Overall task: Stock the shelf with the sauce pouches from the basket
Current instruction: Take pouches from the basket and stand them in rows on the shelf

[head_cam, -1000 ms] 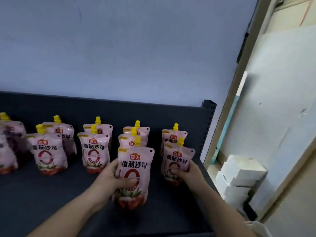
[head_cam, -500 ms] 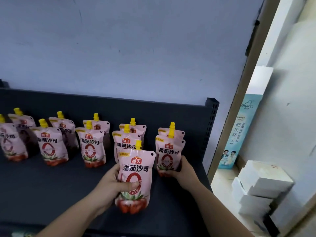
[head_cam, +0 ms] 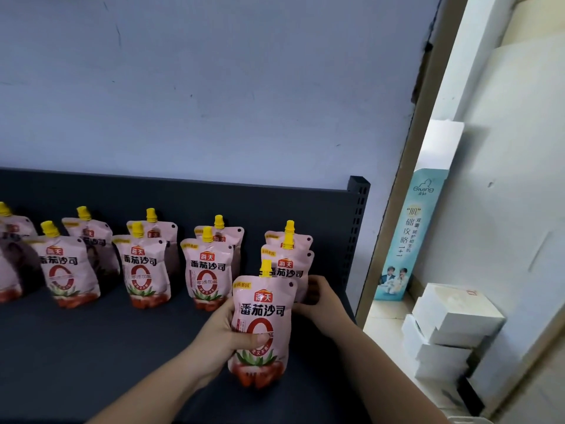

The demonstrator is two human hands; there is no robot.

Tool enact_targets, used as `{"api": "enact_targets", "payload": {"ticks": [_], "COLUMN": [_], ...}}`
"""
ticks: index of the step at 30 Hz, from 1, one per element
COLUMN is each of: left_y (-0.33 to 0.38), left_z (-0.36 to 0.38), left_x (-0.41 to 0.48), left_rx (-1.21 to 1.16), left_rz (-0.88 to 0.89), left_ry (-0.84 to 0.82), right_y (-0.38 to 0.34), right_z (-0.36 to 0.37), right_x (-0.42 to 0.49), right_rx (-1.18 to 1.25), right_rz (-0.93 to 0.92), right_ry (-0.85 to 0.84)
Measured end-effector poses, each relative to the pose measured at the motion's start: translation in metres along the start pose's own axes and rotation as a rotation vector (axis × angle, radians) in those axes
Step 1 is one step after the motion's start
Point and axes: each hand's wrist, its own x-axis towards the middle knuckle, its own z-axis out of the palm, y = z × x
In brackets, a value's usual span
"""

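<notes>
Pink sauce pouches with yellow caps stand in rows of two on the dark shelf (head_cam: 91, 347). My left hand (head_cam: 226, 335) grips one pouch (head_cam: 263, 316) upright, just above the shelf, in front of the rightmost row. My right hand (head_cam: 321, 301) lies behind that pouch, its fingers curled at the base of the front pouch of the rightmost row (head_cam: 287, 266). Another pouch stands right behind that one. The basket is out of view.
The shelf's perforated upright (head_cam: 356, 228) closes the right end. Beyond it stand a door frame (head_cam: 406, 194), a tall light-blue box (head_cam: 406, 240) and a stack of white boxes (head_cam: 449, 332) on the floor. A pale wall rises behind the shelf.
My left hand has carried its pouch to the right, from the third row to in front of the rightmost row. My right hand stays at the rightmost front pouch. The camera has shifted.
</notes>
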Motion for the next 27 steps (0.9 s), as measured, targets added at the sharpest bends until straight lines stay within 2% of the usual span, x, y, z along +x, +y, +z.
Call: {"api": "enact_targets", "payload": {"ticks": [2, 5, 6, 8, 10, 12, 14, 17, 22, 27], "left_y": [0.000, 0.000, -0.001, -0.004, -0.007, -0.008, -0.010, -0.013, -0.027, -0.033], "left_z": [0.006, 0.015, 0.018, 0.023, 0.025, 0.022, 0.013, -0.001, -0.008, -0.003], "left_x": [0.003, 0.009, 0.012, 0.018, 0.023, 0.026, 0.026, 0.020, 0.021, 0.032], "left_rx": [-0.024, -0.042, -0.040, -0.008, 0.055, 0.171, 0.401, 0.717, 0.841, 0.817], "left_rz": [0.014, 0.050, 0.058, 0.063, 0.068, 0.107, 0.173, 0.205, 0.217, 0.193], "left_ry": [-0.004, -0.025, -0.020, 0.005, -0.007, -0.064, -0.159, -0.229, -0.127, 0.021], "right_y": [-0.007, -0.017, -0.019, -0.019, -0.018, -0.014, -0.011, -0.003, 0.001, -0.002], "right_z": [-0.007, -0.020, -0.023, -0.020, -0.010, 0.000, 0.002, 0.003, 0.011, 0.012], "right_x": [-0.007, -0.026, -0.035, -0.052, -0.064, -0.068, -0.068, -0.072, -0.071, -0.059], "right_rx": [0.044, 0.157, 0.202, 0.272, 0.215, 0.089, -0.016, -0.137, -0.198, -0.218], "right_rz": [-0.008, -0.060, -0.080, -0.112, -0.092, -0.094, -0.099, -0.080, -0.067, -0.014], "right_ry": [0.022, 0.187, 0.173, -0.012, -0.168, -0.136, -0.075, -0.104, -0.073, -0.030]}}
